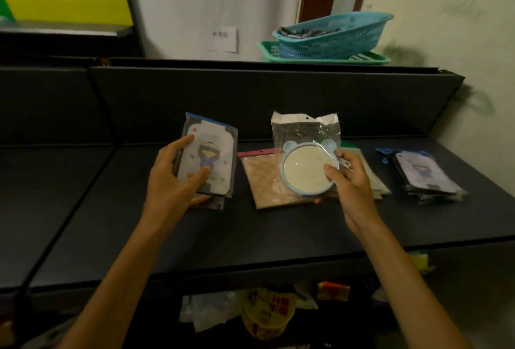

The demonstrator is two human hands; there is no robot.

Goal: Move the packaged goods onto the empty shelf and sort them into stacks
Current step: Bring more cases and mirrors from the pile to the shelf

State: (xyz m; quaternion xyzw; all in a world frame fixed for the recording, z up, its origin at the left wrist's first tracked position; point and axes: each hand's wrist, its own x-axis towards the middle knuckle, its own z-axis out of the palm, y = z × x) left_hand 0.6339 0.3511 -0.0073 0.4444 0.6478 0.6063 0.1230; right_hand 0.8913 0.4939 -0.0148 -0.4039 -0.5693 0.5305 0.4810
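Left arm: bare forearm reaches forward from lower left, wrist straight.
Left hand (170, 178): raised, thumb across the front of a flat packet (207, 159), index finger along its left edge, other fingers behind it; a firm hold.
Right arm: bare forearm rises from lower right, angled inward.
Right hand (352, 181): thumb pressed on the front of a bagged round mirror (305, 166), fingers curled behind its right edge, pinching it.

Two hands (178, 178); two baskets (334, 34); several packets (207, 153); one shelf (250, 237).
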